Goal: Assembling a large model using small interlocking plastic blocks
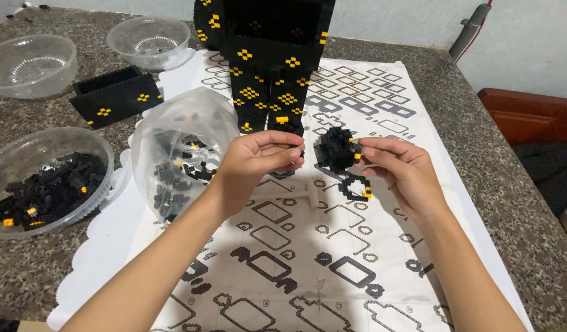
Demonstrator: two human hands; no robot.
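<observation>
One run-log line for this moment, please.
left hand: pinching small piece | right hand: holding black brick cluster | both above instruction sheet

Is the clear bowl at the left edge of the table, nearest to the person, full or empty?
Partly full. The clear bowl holds a heap of small black bricks, a few yellow.

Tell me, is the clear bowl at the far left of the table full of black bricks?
No: the far-left clear bowl is empty, while the black bricks fill the nearer bowl in front of it.
</observation>
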